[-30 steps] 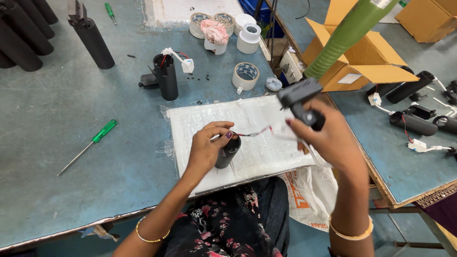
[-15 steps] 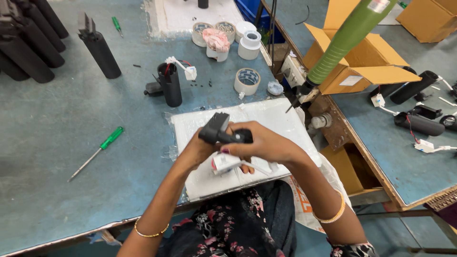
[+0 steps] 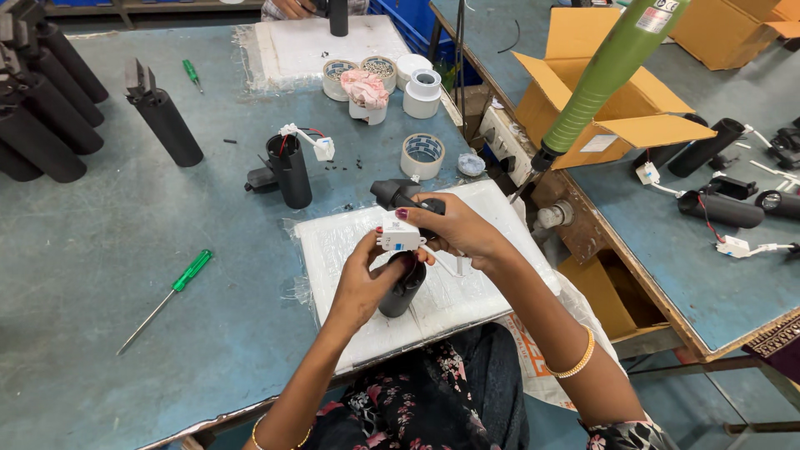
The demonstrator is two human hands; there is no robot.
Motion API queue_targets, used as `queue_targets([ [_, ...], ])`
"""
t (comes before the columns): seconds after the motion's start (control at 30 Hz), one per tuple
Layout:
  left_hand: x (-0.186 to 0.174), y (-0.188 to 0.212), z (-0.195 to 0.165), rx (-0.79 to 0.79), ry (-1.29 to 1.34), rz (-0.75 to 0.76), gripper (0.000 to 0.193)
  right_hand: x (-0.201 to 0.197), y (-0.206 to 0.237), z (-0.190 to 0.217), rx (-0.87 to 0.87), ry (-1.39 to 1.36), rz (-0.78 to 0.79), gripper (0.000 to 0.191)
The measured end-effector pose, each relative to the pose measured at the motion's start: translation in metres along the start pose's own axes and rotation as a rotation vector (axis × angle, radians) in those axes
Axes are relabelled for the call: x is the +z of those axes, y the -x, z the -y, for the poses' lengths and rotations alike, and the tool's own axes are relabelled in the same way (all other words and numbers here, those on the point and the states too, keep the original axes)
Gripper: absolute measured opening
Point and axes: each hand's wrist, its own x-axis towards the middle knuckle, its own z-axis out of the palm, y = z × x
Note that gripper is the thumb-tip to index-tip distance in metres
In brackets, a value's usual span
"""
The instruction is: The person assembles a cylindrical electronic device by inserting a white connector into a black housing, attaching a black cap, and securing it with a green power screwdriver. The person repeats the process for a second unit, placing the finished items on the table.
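Over a white foam mat on the blue-grey bench, my left hand grips a short black cylinder from the side, its thumb and fingers reaching up to a small white plastic block just above the cylinder's mouth. My right hand comes in from the right, wrapped around a black angled bracket part that sticks out to the left, with its fingertips also on the white block. Thin white wires hang under the right hand.
A black cylinder with a wired white block stands behind the mat. A green screwdriver lies at left. Tape rolls and small tubs sit at the back. A green powered screwdriver hangs at right above an open cardboard box. Tall black tubes line the far left.
My hands have come together lower over the mat. The white block has come up between both hands above the black cylinder, and the black bracket has stayed in my right hand.
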Motion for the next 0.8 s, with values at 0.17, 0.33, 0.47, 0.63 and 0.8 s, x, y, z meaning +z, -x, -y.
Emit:
queue_targets([
  [0.17, 0.01, 0.012, -0.006, 0.265, -0.365, -0.099, 0.029, 0.002, 0.012, 0.01, -0.088, -0.047, -0.032, 0.028],
  [0.33, 0.023, 0.016, -0.02, 0.211, -0.449, -0.149, 0.023, 0.002, 0.039, 0.026, -0.154, -0.001, -0.14, 0.026],
  [0.47, 0.017, 0.008, -0.019, 0.308, -0.528, -0.147, 0.019, -0.001, 0.056, 0.038, -0.219, 0.047, -0.181, 0.024],
  [0.63, 0.006, -0.006, -0.01, 0.132, -0.314, -0.012, 0.019, -0.009, 0.068, 0.043, -0.233, 0.029, -0.251, 0.021],
  [0.8, 0.006, -0.014, -0.016, -0.04, -0.22, 0.085, 0.014, -0.013, 0.073, 0.041, -0.278, 0.026, -0.222, 0.022],
])
